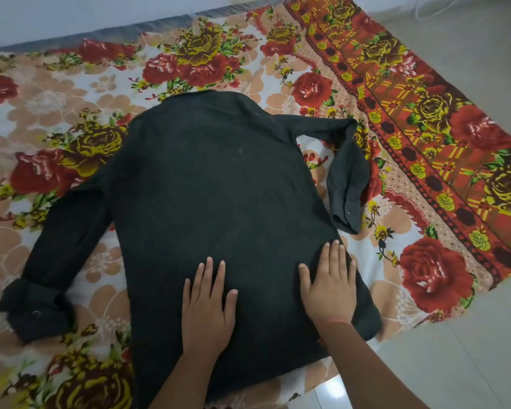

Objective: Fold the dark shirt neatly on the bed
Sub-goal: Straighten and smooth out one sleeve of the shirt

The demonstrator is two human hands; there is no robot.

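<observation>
Dark shirt (219, 196) spread back-up, mid-sheet on floral sheet (71, 93). Left hand (207, 305) flat, fingers spread, pressed on near hem area. Right hand (331, 287) flat, fingers slightly spread, pressed near shirt's right edge. Left sleeve (50, 261) extended toward near left, cuff rolled. Right sleeve (345, 172) bent back toward near side. Tiled floor (469, 349) at right.

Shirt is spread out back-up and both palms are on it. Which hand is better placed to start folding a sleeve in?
Probably the right hand. It lies flat at the shirt's right edge, just below the bent right sleeve. The left hand rests mid-body, far from the left sleeve.
</observation>
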